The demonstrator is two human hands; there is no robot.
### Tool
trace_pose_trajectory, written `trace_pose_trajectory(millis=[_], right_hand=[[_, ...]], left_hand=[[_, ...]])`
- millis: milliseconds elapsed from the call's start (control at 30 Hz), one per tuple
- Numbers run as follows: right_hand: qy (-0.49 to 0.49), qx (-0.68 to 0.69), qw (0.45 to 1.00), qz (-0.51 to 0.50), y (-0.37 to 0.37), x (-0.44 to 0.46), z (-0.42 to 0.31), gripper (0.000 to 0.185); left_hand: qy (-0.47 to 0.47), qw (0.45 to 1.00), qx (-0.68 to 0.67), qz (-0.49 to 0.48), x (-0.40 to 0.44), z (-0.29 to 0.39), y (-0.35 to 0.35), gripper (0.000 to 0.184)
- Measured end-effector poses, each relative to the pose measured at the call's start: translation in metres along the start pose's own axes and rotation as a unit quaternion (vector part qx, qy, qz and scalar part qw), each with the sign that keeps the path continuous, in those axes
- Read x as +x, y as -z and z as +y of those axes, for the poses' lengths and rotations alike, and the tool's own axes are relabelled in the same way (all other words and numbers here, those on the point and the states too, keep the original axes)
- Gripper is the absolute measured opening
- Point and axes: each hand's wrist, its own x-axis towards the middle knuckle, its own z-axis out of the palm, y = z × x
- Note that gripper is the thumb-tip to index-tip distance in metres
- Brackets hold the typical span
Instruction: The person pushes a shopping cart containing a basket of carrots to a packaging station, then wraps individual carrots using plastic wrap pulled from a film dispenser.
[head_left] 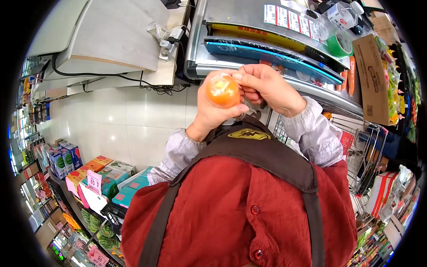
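Observation:
My left hand [205,106] is closed around a round, orange-coloured fruit [222,94] with shiny clear plastic film over it. Its exact kind is hard to tell under the glare. Close beside it, my right hand [273,91] has thumb and forefinger pinched together at the fruit's right edge. Film seems to be between those fingers, though the fingers partly hide it. Both hands are held in front of my chest, above the brown apron [249,143] with its yellow badge.
Ahead stands a metal counter [249,18] with price labels [289,18], a green tape roll [339,44] and carrots [352,75]. A cardboard box [371,80] and wire cart [356,155] are at right. Cables [106,75] hang at left; boxed goods [102,173] stand lower left.

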Motion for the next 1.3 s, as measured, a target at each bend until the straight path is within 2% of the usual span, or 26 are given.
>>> trace_pose_trajectory(millis=[33, 167, 233, 367, 433, 500, 567, 600, 633, 667, 700, 767, 900, 967, 1100, 1167, 1233, 1267, 1300], right_hand=[[-0.025, 0.036, 0.999, -0.001, -0.001, 0.001, 0.001, 0.026], [-0.01, 0.021, 1.0, 0.012, -0.001, 0.004, 0.001, 0.027], [0.002, 0.007, 1.0, 0.021, -0.001, 0.005, 0.002, 0.026], [0.063, -0.022, 0.997, 0.037, -0.001, 0.004, 0.007, 0.023], [0.045, -0.064, 0.996, 0.044, 0.009, 0.003, 0.006, 0.018], [0.121, -0.068, 0.985, 0.098, 0.015, 0.005, 0.014, 0.016], [0.135, -0.092, 0.98, 0.111, 0.013, 0.004, 0.015, 0.013], [0.235, -0.199, 0.939, 0.153, 0.006, 0.003, 0.013, 0.016], [0.329, -0.301, 0.874, 0.192, 0.001, 0.003, 0.012, 0.023], [0.385, -0.404, 0.805, 0.202, 0.003, 0.006, 0.013, 0.036], [0.392, -0.427, 0.787, 0.21, -0.003, 0.005, 0.012, 0.036], [0.396, -0.515, 0.732, 0.207, -0.008, 0.011, 0.016, 0.04], [0.39, -0.497, 0.74, 0.232, -0.02, 0.018, 0.033, 0.046], [0.358, -0.444, 0.789, 0.228, -0.02, 0.018, 0.037, 0.044], [0.326, -0.392, 0.831, 0.222, -0.011, 0.021, 0.044, 0.043], [0.301, -0.347, 0.874, 0.161, 0.0, 0.024, 0.041, 0.042], [0.212, -0.111, 0.965, 0.105, 0.01, 0.026, 0.036, 0.032], [0.206, -0.125, 0.963, 0.119, 0.018, 0.021, 0.029, 0.031], [0.2, -0.14, 0.961, 0.132, 0.027, 0.016, 0.024, 0.029]], left_hand=[[0.002, 1.0, 0.001, -0.002, 0.001, -0.001, 0.001, 0.068], [0.015, 0.999, -0.043, -0.003, 0.008, -0.005, 0.007, 0.071], [0.084, 0.98, -0.171, -0.061, 0.009, -0.012, 0.014, 0.077], [0.096, 0.96, -0.252, -0.075, 0.014, -0.018, 0.024, 0.071], [0.089, 0.958, -0.257, -0.087, 0.019, -0.019, 0.025, 0.066], [0.074, 0.942, -0.322, -0.054, 0.021, -0.02, 0.027, 0.063], [0.067, 0.944, -0.315, -0.064, 0.026, -0.023, 0.033, 0.059], [0.074, 0.943, -0.317, -0.06, 0.028, -0.023, 0.034, 0.057], [0.08, 0.943, -0.319, -0.057, 0.029, -0.023, 0.036, 0.055], [0.087, 0.942, -0.321, -0.054, 0.03, -0.024, 0.036, 0.053], [0.089, 0.941, -0.322, -0.054, 0.03, -0.024, 0.035, 0.053], [0.077, 0.96, -0.265, 0.046, 0.029, -0.026, 0.031, 0.052], [0.067, 0.96, -0.271, 0.016, 0.043, -0.028, 0.028, 0.054], [0.068, 0.96, -0.269, 0.028, 0.045, -0.024, 0.024, 0.054], [0.062, 0.97, -0.236, 0.01, 0.042, -0.03, 0.037, 0.054], [0.077, 0.968, -0.24, 0.003, 0.041, -0.033, 0.037, 0.055], [0.034, 0.968, -0.245, 0.039, 0.046, -0.03, 0.031, 0.056], [0.06, 0.953, -0.288, 0.071, 0.048, -0.026, 0.031, 0.052], [0.049, 0.95, -0.299, 0.072, 0.054, -0.024, 0.036, 0.048]])
